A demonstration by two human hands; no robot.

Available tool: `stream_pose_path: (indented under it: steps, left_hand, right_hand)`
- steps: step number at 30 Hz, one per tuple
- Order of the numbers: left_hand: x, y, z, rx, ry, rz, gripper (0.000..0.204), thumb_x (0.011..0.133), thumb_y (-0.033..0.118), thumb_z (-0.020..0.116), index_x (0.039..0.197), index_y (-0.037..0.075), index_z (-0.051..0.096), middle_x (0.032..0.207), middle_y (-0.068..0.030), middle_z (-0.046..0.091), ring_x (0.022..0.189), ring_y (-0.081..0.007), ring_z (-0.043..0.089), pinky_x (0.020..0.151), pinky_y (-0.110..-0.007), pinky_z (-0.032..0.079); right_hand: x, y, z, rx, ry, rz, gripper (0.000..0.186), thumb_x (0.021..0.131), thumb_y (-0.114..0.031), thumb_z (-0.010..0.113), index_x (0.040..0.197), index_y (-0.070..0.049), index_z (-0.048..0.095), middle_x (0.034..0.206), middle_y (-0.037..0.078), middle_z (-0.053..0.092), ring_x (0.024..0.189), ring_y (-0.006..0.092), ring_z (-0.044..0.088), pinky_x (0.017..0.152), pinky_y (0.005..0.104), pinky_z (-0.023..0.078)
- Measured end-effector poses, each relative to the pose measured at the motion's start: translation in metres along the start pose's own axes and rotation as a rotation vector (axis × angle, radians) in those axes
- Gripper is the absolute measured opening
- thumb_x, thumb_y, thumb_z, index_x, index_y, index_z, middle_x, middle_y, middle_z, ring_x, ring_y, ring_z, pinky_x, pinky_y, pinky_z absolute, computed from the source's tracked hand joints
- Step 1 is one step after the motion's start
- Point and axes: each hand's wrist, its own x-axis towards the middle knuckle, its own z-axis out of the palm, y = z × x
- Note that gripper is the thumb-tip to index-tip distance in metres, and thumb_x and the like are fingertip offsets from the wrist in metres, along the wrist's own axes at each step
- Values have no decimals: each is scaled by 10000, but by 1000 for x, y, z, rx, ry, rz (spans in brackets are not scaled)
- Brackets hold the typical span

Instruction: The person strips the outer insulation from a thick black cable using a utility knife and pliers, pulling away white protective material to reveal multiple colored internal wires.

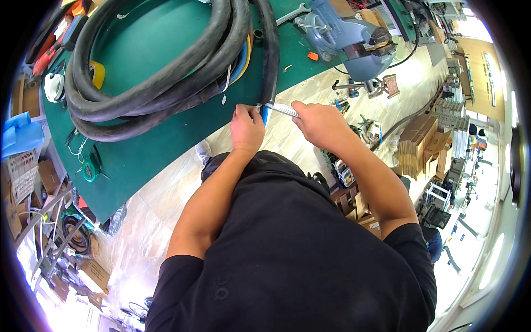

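A thick black cable (270,61) runs down over the edge of the green table, and its end hangs just in front of me. Blue and white inner wires (266,115) show below the black jacket. My left hand (246,128) is closed, with its fingertips pinching at the cable's end. In my right hand (323,126) is a slim silver utility knife (284,109), its tip pointing left against the cable end beside my left fingers. The fingers partly hide the spot where the tip meets the cable.
Heavy loops of black cable (160,91) cover much of the green table (182,149). A grey-blue bench vise (345,39) is at the far right, with a wrench (293,14) beside it. Yellow tape (97,74) and a green tape measure (91,169) lie left. Flattened cardboard boxes (415,141) stand right.
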Motion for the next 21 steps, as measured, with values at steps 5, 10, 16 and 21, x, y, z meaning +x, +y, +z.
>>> stream_pose_path:
  steps: [5,10,16,21]
  left_hand:
    - [0,2,0,-12,13,-13,143,876,85,607,924,-28,536,827,-184,629,759,-363,627,699,-445,491]
    - [0,1,1,-10,17,-14,139,874,85,607,923,-24,536,826,-184,627,752,-365,626,687,-449,486]
    - [2,2,0,-11,30,38,161,874,80,600,911,-35,494,828,-208,615,783,-401,615,705,-477,481]
    - [2,3,1,-18,2,-43,160,877,83,596,912,-37,497,831,-208,619,783,-406,617,706,-480,482]
  right_hand:
    - [-6,8,18,54,61,14,256,938,-237,572,1150,-95,543,833,159,661,781,372,649,657,484,496]
    - [-11,8,25,29,151,-11,249,934,-231,578,1138,-94,535,827,148,651,752,358,655,632,471,503]
    - [-15,-4,11,-58,118,30,272,930,-233,591,1165,-104,541,791,134,632,732,344,655,608,461,505]
    - [-9,-8,12,-51,97,21,260,930,-230,589,1147,-96,540,802,134,638,713,350,655,602,464,502]
